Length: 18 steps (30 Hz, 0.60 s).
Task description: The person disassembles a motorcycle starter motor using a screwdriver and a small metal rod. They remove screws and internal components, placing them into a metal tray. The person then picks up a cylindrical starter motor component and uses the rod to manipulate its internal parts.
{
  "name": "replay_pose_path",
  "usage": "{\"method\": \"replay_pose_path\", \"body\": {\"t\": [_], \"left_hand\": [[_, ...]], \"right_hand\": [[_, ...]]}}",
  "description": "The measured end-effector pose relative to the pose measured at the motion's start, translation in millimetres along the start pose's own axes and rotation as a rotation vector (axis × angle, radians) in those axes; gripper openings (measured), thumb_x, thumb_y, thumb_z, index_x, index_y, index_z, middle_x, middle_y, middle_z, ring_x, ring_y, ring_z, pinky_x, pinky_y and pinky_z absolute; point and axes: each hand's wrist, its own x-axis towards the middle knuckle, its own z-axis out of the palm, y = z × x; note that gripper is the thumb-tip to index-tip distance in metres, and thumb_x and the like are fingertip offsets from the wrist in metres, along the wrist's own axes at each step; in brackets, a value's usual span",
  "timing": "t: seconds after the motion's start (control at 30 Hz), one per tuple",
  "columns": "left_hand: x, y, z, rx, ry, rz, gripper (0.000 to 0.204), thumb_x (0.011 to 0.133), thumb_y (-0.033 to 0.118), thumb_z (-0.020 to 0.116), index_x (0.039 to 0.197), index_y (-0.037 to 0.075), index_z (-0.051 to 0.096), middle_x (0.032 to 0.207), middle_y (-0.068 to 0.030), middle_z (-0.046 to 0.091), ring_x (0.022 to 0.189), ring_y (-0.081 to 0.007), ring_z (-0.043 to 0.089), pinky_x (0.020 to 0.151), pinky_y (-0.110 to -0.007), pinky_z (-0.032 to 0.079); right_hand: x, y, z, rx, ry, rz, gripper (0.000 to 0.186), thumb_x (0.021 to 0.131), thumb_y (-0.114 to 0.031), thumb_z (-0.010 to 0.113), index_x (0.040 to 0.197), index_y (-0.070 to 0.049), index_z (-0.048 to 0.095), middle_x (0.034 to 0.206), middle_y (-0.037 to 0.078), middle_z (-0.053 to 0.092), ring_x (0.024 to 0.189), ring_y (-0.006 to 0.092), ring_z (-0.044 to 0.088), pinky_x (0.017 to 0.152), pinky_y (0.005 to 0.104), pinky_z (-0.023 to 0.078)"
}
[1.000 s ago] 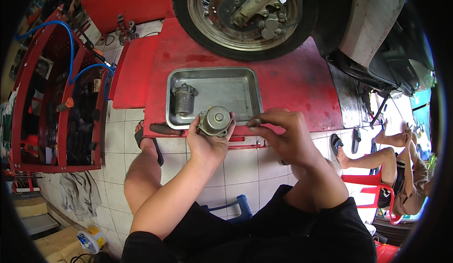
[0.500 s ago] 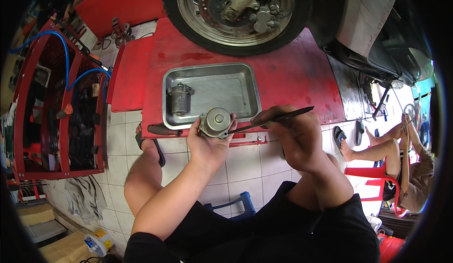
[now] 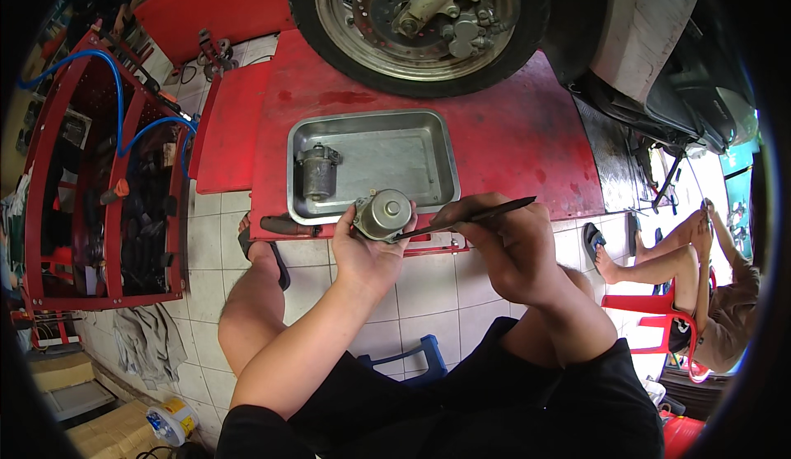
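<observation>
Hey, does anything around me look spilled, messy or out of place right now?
A couple of things. Dark, wet-looking stains mark the red platform between the tyre and the metal tray, perhaps a spill. Also, a grey cloth lies crumpled on the floor to your left.

the slim tool (image 3: 512, 208) is near-black, the held motor (image 3: 389, 210) silver-grey, the rectangular metal tray (image 3: 395, 150) silver; the platform (image 3: 511, 146) is red with darker stains, the hose (image 3: 99, 53) bright blue, the floor tiles (image 3: 445, 286) off-white with a grey grid.
</observation>
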Motion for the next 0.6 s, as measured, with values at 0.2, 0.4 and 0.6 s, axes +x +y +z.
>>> {"method": "replay_pose_path", "body": {"t": [0.2, 0.4, 0.6], "left_hand": [[1, 0, -2, 0.018, 0.001, 0.007, 0.052, 0.104, 0.039, 0.035, 0.140, 0.002, 0.048, 0.142, -0.0232, 0.052, 0.133, -0.0433, 0.051, 0.121, -0.055, 0.030], [4, 0, -5, 0.034, 0.023, 0.009, 0.053, 0.104, 0.040, 0.035, 0.141, 0.003, 0.048, 0.143, -0.0210, 0.053, 0.136, -0.0410, 0.050, 0.123, -0.054, 0.023], [4, -2, -11, 0.121, 0.057, 0.040, 0.048, 0.104, 0.040, 0.038, 0.138, 0.007, 0.050, 0.142, -0.0176, 0.056, 0.134, -0.0361, 0.053, 0.121, -0.055, 0.027]], "right_hand": [[1, -4, -4, -0.014, -0.054, 0.021, 0.021, 0.092, 0.015, 0.052, 0.106, 0.008, 0.066, 0.100, 0.018, 0.075, 0.095, 0.0258, 0.075, 0.087, 0.0338, 0.057], [0, 2, 0, -0.060, -0.006, -0.022, 0.018, 0.087, 0.013, 0.063, 0.102, 0.005, 0.069, 0.098, 0.015, 0.074, 0.089, 0.0285, 0.076, 0.076, 0.0339, 0.060], [0, 3, 3, -0.221, -0.012, -0.052, 0.023, 0.084, 0.007, 0.074, 0.105, 0.003, 0.068, 0.100, 0.013, 0.074, 0.088, 0.0268, 0.076, 0.072, 0.0330, 0.060]]}}
